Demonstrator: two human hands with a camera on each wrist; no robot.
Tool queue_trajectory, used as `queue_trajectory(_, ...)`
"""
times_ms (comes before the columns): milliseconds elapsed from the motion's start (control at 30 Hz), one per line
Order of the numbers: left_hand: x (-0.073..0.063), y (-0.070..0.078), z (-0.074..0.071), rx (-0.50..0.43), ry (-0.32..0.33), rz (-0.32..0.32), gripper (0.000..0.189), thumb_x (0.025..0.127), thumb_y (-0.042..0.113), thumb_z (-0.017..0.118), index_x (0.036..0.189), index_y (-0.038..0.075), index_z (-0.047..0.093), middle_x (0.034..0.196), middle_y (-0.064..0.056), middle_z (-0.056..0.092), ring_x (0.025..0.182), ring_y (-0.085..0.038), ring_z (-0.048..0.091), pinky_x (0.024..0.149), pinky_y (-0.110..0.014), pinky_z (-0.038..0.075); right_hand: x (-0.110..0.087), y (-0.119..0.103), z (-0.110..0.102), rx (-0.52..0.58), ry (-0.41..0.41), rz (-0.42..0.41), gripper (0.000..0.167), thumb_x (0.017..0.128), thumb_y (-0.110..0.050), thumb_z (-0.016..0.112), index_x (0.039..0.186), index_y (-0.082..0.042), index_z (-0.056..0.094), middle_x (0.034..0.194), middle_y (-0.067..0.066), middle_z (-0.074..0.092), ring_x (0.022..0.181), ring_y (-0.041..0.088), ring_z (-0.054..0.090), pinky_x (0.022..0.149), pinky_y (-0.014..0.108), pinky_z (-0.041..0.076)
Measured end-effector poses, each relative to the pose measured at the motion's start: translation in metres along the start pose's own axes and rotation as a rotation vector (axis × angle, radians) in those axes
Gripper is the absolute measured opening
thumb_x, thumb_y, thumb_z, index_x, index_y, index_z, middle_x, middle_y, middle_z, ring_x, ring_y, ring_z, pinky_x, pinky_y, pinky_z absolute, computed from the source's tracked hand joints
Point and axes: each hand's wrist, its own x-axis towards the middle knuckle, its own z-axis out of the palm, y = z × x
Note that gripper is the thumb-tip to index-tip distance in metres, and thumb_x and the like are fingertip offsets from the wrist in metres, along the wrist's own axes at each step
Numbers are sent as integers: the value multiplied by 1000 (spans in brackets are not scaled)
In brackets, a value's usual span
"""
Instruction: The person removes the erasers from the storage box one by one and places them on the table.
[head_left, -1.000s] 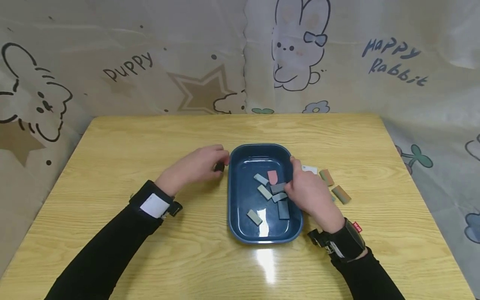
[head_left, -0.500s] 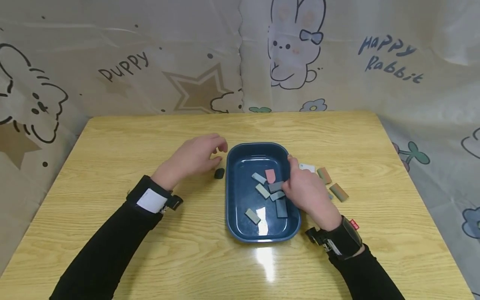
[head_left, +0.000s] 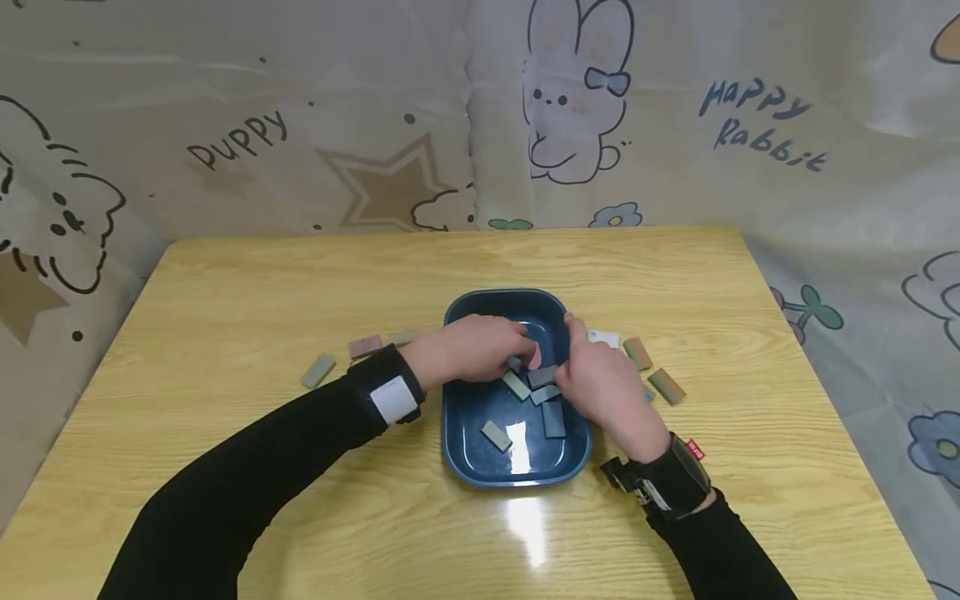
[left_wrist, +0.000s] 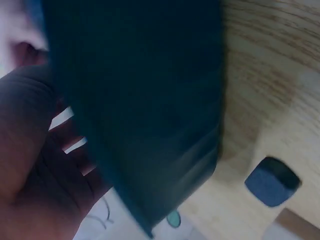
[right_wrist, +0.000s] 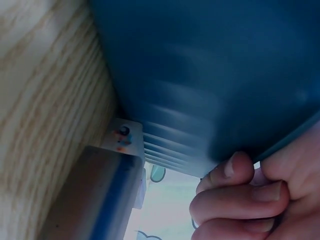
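A deep blue tray (head_left: 517,479) holds several small eraser-like blocks. My left hand (head_left: 480,346) reaches over its left rim, fingers bent down at a pink block (head_left: 536,357) and a grey-blue block (head_left: 515,364); I cannot tell if it grips either. My right hand (head_left: 603,383) holds the right rim, thumb inside, index finger along the edge, other fingers (right_wrist: 235,200) curled outside. Among the blocks in the tray are a pale block (head_left: 496,436) and a flat blue block (head_left: 553,419). A black block (left_wrist: 272,182) lies outside the tray, hidden by the left arm in the head view.
Left of the tray lie a grey-green block (head_left: 318,371), a dull pink block (head_left: 365,346) and a tan block (head_left: 403,337). To its right are a white printed block (head_left: 603,338) and two-tone brown blocks (head_left: 667,387). A cartoon-printed cloth (head_left: 360,100) stands behind the wooden table (head_left: 300,275).
My left hand let go of the black block beside the tray, then moved right and into the tray. My right hand keeps its hold on the rim. The view has shifted slightly.
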Motion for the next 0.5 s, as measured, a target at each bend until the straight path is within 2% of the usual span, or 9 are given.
queue_trajectory(133,1,0,9,51,26,13,33,91,9,70,121,23,69,108,2,65,96,-13,58,85,-31,51,0,-2,1,-6,0,1,70,86,-16,58,149,2,33,53,5,49,42,21,48,41,32,33)
queue_trajectory(267,2,-1,10,90,50,16,34,88,11,72,120,22,68,106,2,64,96,-14,57,82,-32,52,0,-1,0,-5,-3,9,71,87,-17,58,149,2,32,54,6,50,43,21,49,41,33,34)
queue_trajectory(400,-7,-2,-4,59,109,0,35,85,15,75,118,20,67,103,2,60,90,-14,54,79,-30,50,0,-1,0,-1,-7,14,71,87,-17,59,150,2,31,54,6,50,43,21,48,41,33,34)
queue_trajectory(500,-25,-4,-21,-15,192,-33,35,83,14,75,116,16,66,102,0,58,85,-14,54,74,-28,50,1,-1,0,5,-12,26,72,87,-17,58,150,1,30,54,5,49,43,21,48,41,33,34)
